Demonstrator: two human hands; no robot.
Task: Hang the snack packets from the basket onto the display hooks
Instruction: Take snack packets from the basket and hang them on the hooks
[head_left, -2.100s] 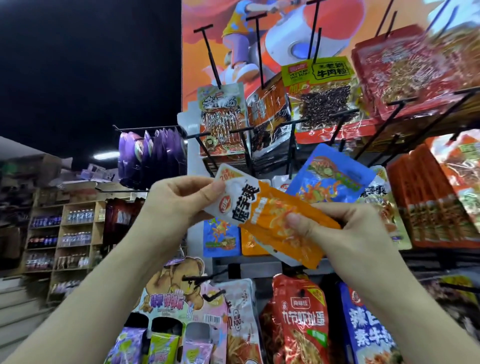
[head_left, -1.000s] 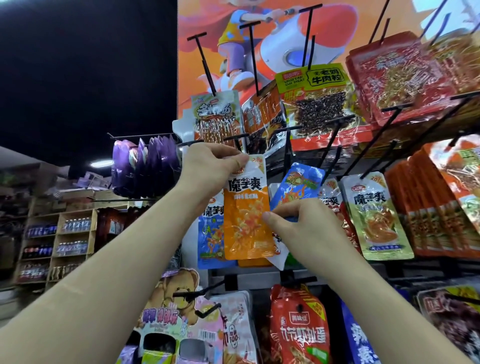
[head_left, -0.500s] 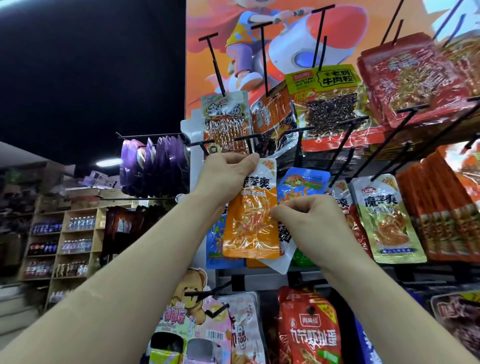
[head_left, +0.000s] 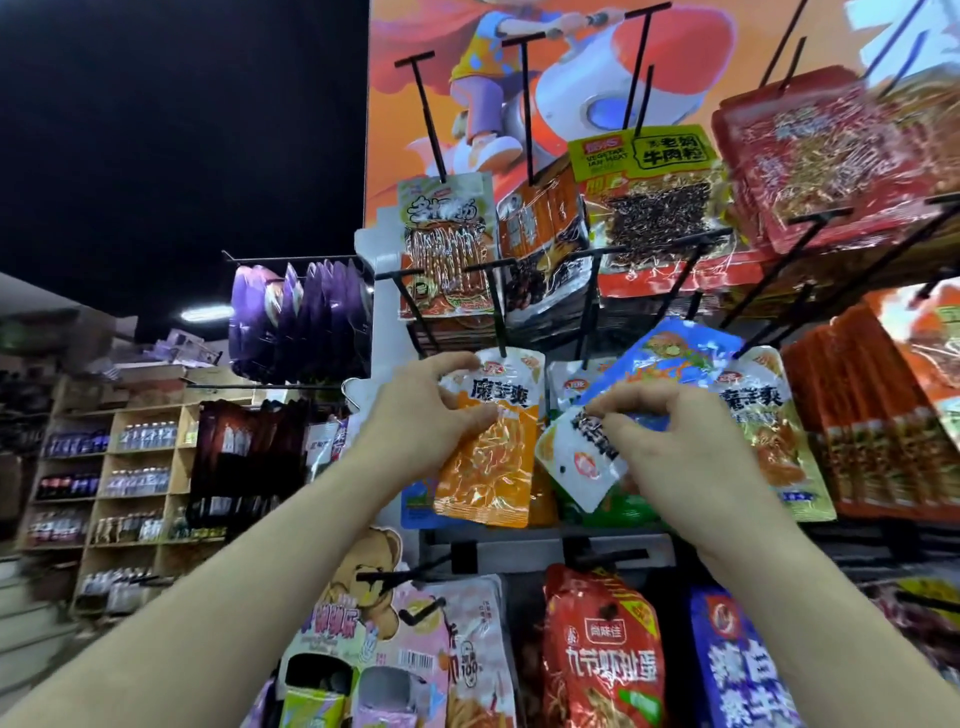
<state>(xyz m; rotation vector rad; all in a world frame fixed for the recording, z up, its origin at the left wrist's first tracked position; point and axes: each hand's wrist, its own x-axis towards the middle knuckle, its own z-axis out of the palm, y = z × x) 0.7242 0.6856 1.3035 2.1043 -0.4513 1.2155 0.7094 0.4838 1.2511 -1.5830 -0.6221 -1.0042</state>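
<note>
An orange snack packet (head_left: 488, 467) with a white top hangs upright at the tip of a black display hook (head_left: 497, 317). My left hand (head_left: 415, 415) pinches its upper left corner, thumb on the front. My right hand (head_left: 680, 447) pinches a second orange-and-white packet (head_left: 579, 460), which is tilted with its white end pointing down, just right of the first. A blue packet (head_left: 670, 358) and a green one (head_left: 779, 441) hang on the neighbouring hooks. The basket is out of view.
Rows of black hooks (head_left: 587, 306) jut out above, loaded with red and orange packets (head_left: 831, 156). Bigger bags (head_left: 602, 660) hang below my hands. Purple packets (head_left: 306, 317) hang on a side rail, with wooden drink shelves (head_left: 135, 483) at the far left.
The first orange packet went from flat between both hands to upright at the hook. My right hand let go of it and drew the second packet out to the right.
</note>
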